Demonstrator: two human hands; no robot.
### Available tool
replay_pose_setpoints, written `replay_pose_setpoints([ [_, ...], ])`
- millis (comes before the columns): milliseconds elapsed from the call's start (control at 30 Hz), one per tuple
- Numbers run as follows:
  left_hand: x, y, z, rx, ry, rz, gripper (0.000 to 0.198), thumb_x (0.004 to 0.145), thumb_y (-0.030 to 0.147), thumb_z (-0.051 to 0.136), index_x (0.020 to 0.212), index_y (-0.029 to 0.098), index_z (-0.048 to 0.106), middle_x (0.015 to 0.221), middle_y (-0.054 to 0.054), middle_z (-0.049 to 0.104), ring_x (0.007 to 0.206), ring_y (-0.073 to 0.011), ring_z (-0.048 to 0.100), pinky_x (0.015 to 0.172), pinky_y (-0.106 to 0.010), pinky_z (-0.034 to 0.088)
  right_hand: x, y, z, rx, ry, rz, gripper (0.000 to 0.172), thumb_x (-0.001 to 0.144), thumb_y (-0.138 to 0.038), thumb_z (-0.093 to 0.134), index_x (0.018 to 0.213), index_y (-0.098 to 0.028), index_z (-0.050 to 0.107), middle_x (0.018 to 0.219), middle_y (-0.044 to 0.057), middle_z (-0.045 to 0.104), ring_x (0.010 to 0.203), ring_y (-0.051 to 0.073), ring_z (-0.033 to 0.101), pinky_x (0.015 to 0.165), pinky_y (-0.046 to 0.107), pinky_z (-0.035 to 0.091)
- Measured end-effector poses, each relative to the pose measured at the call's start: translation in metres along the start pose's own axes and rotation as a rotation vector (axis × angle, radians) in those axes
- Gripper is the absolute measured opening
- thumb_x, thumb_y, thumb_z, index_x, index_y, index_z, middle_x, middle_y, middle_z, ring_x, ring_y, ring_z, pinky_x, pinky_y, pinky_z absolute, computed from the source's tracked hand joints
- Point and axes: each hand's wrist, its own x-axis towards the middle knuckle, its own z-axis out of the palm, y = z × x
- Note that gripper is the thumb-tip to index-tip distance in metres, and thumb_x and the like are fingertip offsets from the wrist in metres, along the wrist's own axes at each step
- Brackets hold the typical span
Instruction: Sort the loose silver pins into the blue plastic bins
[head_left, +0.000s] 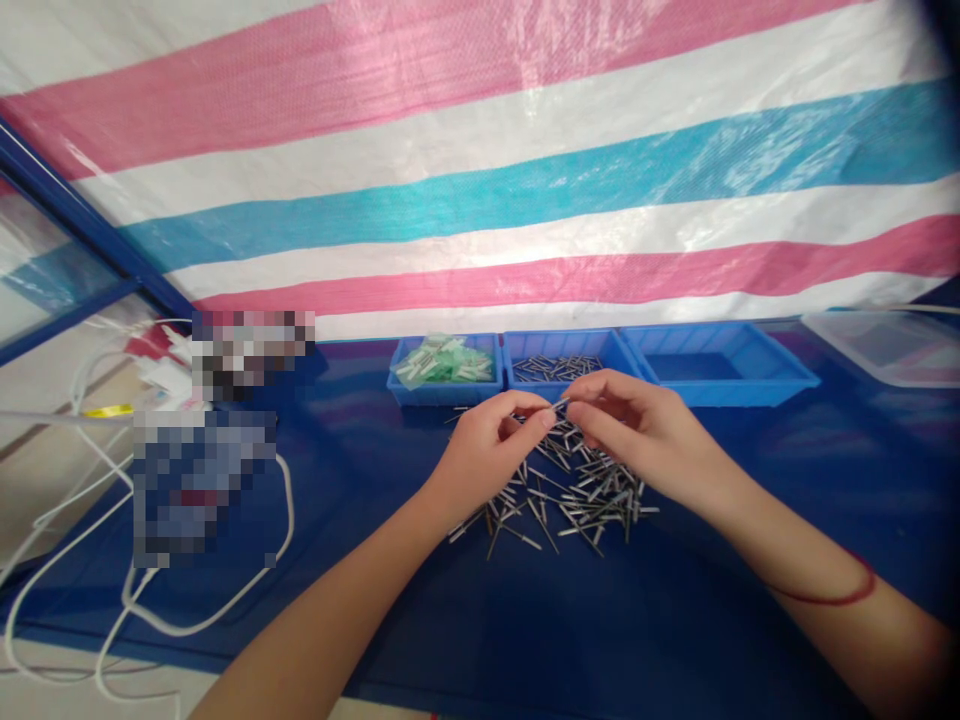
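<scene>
My left hand (504, 432) and my right hand (637, 425) meet above a loose pile of thin metal pins (600, 490) with thicker silver ends, which look like blind rivets. Between the fingertips of both hands a small metal pin (559, 404) shows, pinched from either side. Fingers cover most of it, so its ends cannot be made out. Just beyond the hands, a blue bin (517, 345) holds more dark, thin metal pins. To its left, another blue bin (442, 398) contains green and white small pieces in clear wrapping.
A third blue bin (750, 395) stands at the right of the row, beside a clear plastic lid or tray (885, 350). White cables (289, 510) and blurred-out objects lie on the left of the blue table (510, 630). A striped sheet (480, 210) hangs behind.
</scene>
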Motion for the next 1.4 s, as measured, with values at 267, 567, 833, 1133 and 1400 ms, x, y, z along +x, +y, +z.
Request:
replay_pose_setpoints([
  [267,-0.002,0.003,0.005,-0.007,0.032,-0.007,0.022,0.084,0.033,0.06,0.095,0.014,0.065,0.087,-0.003,0.066,0.062,-0.0087,0.05,0.059,-0.02,0.041,-0.002,-0.005,0.005,0.101,-0.017,0.038,0.023,0.081,-0.04,0.061,0.082,-0.018,0.061,0.062,-0.001,0.056,0.048,0.008,0.047,0.044,0.022,0.037],
  [567,-0.002,0.003,0.005,0.095,0.015,0.033,0.026,0.089,0.035,0.054,0.096,0.014,0.068,0.087,-0.005,0.067,0.071,-0.0126,0.056,0.064,-0.023,0.042,-0.006,-0.001,0.009,0.02,-0.015,-0.016,0.019,0.082,-0.038,0.061,0.085,-0.02,0.066,0.082,0.004,0.065,0.068,0.013,0.055,0.058,0.025,0.046],
  [833,-0.003,0.001,0.004,0.135,-0.004,0.067,0.025,0.088,0.036,0.054,0.094,0.016,0.068,0.08,-0.002,0.065,0.066,-0.0114,0.053,0.06,-0.022,0.039,-0.007,0.0,0.007,-0.105,-0.051,-0.166,0.019,0.086,-0.036,0.058,0.092,-0.022,0.069,0.077,0.003,0.063,0.076,0.016,0.059,0.063,0.028,0.045],
  [1133,-0.002,0.001,0.001,0.075,0.107,0.052,0.018,0.083,0.034,0.061,0.086,0.017,0.064,0.079,-0.001,0.064,0.062,-0.0094,0.051,0.059,-0.021,0.041,-0.003,0.002,0.002,-0.131,-0.022,-0.147,0.023,0.086,-0.036,0.056,0.097,-0.021,0.07,0.089,0.005,0.068,0.074,0.016,0.059,0.062,0.029,0.046],
  [1400,-0.002,0.004,0.001,0.099,0.113,0.051,0.024,0.086,0.039,0.056,0.088,0.016,0.063,0.08,-0.001,0.064,0.066,-0.0106,0.053,0.062,-0.022,0.043,-0.001,0.007,0.008,-0.11,-0.099,-0.104,0.027,0.089,-0.04,0.05,0.093,-0.02,0.067,0.082,0.005,0.066,0.081,0.019,0.06,0.069,0.031,0.048],
])
